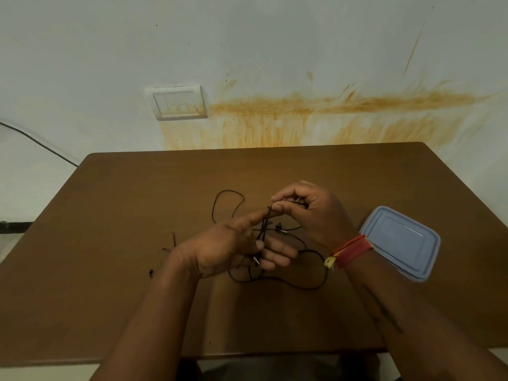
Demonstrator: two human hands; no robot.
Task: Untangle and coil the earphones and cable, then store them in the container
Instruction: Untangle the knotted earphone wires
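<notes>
From the head view, a smooth brown wood-grain desk (110,229) with rounded far corners stands against a pale painted wall (247,37) streaked with orange-brown stains. A white rectangular plastic switch plate (178,103) is set in the wall above the desk's far edge, and a thin dark wire (35,138) runs down the wall at the left.

A thin black earphone cable (299,284) lies in loose tangled loops on the middle of the desk; one loop arcs toward the far side, others curl near the wrists, and a short loose end shows left of the left wrist. Whether this is one cord or two I cannot tell.

The left hand (233,246) is held just above the desk with its index finger stretched out toward the right hand and the other fingers (277,253) curled inward. Strands of the cable run down across the index finger and into the curled fingers, where a small silver-tipped plug shows.

The right hand (310,213) meets it, thumb and forefinger closed narrowly in a pinch on the cable just beside the left fingertip, the remaining fingers bent. A bundle of red thread with a yellow tuft, the wristband (350,251), wraps the right wrist.

A translucent bluish plastic container with a rounded rectangular lid (404,240) sits on the desk's right side, just beyond the right wrist, lid on.
</notes>
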